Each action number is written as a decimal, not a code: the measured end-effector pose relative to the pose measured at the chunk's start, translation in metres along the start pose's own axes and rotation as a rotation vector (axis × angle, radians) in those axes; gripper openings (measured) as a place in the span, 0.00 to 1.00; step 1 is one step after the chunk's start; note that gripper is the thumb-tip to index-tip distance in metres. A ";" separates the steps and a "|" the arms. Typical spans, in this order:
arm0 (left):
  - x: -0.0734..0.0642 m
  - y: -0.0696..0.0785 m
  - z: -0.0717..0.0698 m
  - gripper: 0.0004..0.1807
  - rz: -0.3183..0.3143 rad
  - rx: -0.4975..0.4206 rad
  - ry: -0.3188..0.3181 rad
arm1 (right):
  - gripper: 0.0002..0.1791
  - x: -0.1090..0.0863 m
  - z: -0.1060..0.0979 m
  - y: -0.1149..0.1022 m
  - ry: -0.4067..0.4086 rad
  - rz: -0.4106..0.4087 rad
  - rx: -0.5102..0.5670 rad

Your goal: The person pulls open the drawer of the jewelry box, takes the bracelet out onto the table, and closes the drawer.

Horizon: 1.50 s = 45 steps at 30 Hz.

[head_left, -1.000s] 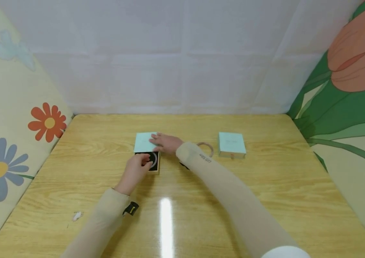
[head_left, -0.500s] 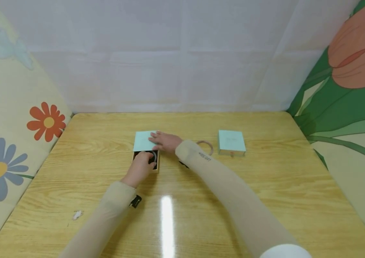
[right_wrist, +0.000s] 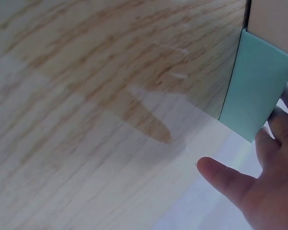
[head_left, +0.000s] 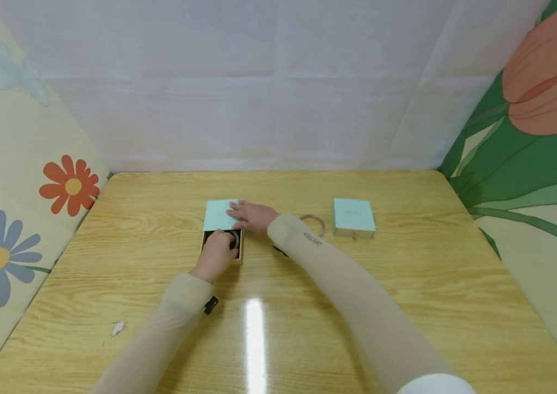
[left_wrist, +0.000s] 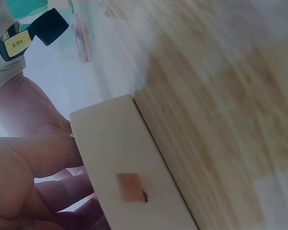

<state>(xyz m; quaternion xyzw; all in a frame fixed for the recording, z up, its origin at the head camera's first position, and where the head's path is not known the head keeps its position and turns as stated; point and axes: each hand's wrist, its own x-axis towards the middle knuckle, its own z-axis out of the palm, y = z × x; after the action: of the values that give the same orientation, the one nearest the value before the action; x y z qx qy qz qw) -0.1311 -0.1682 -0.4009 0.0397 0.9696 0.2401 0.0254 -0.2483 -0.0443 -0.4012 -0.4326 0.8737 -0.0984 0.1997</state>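
Note:
A mint-green drawer-style box (head_left: pixel 218 214) stands left of the table's middle with its tray pulled out toward me. The tray (left_wrist: pixel 115 153) has beige walls, a black inside and a small orange pull tab on its front. Inside lies a grey bangle (head_left: pixel 235 238), partly covered by my left hand (head_left: pixel 218 250). That hand's fingers reach down over the tray's front wall, so their tips are hidden; I cannot tell whether they pinch the bangle. My right hand (head_left: pixel 255 217) rests on the box's mint sleeve (right_wrist: pixel 257 86) with fingers spread and thumb held apart.
A second mint box (head_left: pixel 354 216), pushed together, stands to the right. Between the boxes a pinkish bangle (head_left: pixel 315 223) lies on the wooden table (head_left: pixel 406 306), partly behind my right sleeve. A whitish patch (head_left: pixel 118 328) marks the table at front left.
My left hand has moved forward and slightly right, its fingers dipping deeper into the tray over the grey bangle. The right hand has stayed on the box.

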 end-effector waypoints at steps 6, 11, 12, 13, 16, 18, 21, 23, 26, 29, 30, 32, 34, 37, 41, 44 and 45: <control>0.000 0.001 0.001 0.05 0.003 0.018 0.008 | 0.33 0.002 0.002 0.001 -0.001 0.001 -0.003; 0.000 0.003 -0.002 0.04 -0.007 -0.004 -0.012 | 0.32 0.002 0.002 0.000 -0.002 0.009 -0.013; 0.000 0.003 -0.002 0.04 -0.004 -0.006 -0.015 | 0.32 0.002 0.002 0.000 -0.003 0.011 -0.019; 0.001 0.003 -0.002 0.04 -0.005 -0.009 -0.017 | 0.32 0.002 0.002 0.000 -0.003 0.013 -0.020; 0.002 0.002 -0.003 0.04 -0.007 -0.016 -0.024 | 0.33 0.002 0.000 0.000 -0.001 0.015 -0.010; 0.003 0.000 -0.002 0.04 -0.009 -0.022 -0.028 | 0.33 0.002 0.000 0.000 0.000 0.017 -0.007; 0.005 -0.002 -0.002 0.03 -0.008 -0.021 -0.033 | 0.33 0.003 0.000 0.000 0.001 0.016 -0.013; 0.005 -0.001 -0.002 0.03 -0.005 -0.019 -0.031 | 0.33 0.003 0.000 0.001 0.001 0.012 -0.027; 0.004 -0.001 -0.002 0.04 0.003 -0.014 -0.026 | 0.33 0.002 0.000 0.000 0.001 0.005 -0.026; 0.004 0.000 -0.001 0.08 0.014 -0.015 -0.019 | 0.33 0.001 -0.001 -0.001 -0.001 0.004 -0.018; 0.004 -0.001 -0.001 0.10 0.020 -0.016 -0.015 | 0.33 0.001 -0.001 -0.001 -0.001 0.005 -0.013; 0.003 -0.001 -0.001 0.15 0.028 -0.020 -0.011 | 0.33 0.001 -0.001 -0.001 -0.003 0.007 -0.014; 0.002 -0.001 -0.002 0.19 0.039 -0.015 -0.006 | 0.33 0.000 -0.001 -0.002 -0.005 0.009 -0.008; -0.001 -0.001 -0.002 0.17 0.057 0.010 -0.001 | 0.33 0.000 0.000 -0.002 -0.009 0.005 -0.007; -0.006 0.002 -0.003 0.07 0.065 0.038 0.003 | 0.33 -0.001 -0.001 -0.002 -0.007 0.001 -0.010; -0.009 0.004 -0.004 0.04 0.063 0.042 0.009 | 0.33 -0.003 -0.001 -0.002 -0.002 0.005 -0.005; -0.010 0.005 -0.005 0.04 0.058 0.040 0.010 | 0.33 -0.003 -0.002 -0.002 -0.001 0.006 -0.004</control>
<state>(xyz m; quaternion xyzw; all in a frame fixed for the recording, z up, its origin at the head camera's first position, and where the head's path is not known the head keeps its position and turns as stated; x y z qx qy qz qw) -0.1213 -0.1671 -0.3943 0.0673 0.9728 0.2214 0.0126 -0.2461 -0.0428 -0.3984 -0.4303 0.8751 -0.0960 0.1997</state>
